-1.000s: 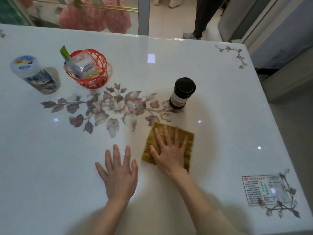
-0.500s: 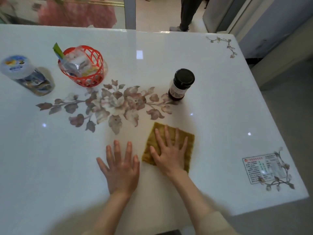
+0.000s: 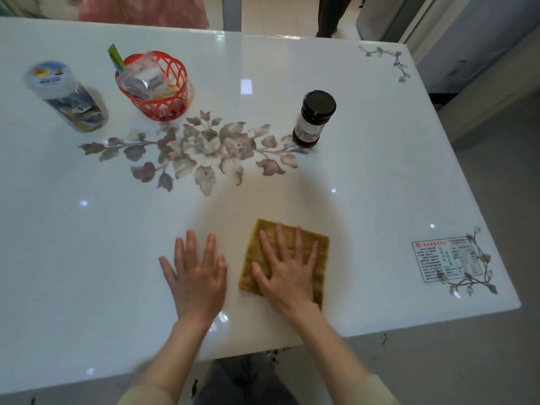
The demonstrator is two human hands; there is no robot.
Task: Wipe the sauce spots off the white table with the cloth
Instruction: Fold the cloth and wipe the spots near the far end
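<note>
A square yellow-green cloth [image 3: 320,249] lies flat on the glossy white table [image 3: 380,176], near its front edge. My right hand [image 3: 287,270] presses down on the cloth with straight, spread fingers. My left hand [image 3: 197,273] rests flat on the bare table just left of the cloth, fingers spread. I see no sauce spots on the visible surface; whatever is under the cloth is hidden.
A dark sauce jar [image 3: 314,118] stands behind the cloth, beside a printed flower pattern [image 3: 210,150]. At the back left are a red basket [image 3: 155,86] with packets and a white-lidded canister [image 3: 64,95]. A sticker [image 3: 447,260] marks the front right corner. A person's legs [image 3: 330,13] stand beyond the table.
Both hands and the cloth have slid toward the table's front edge, away from the jar and flower pattern. The view has pulled back, showing the front edge and my lap.
</note>
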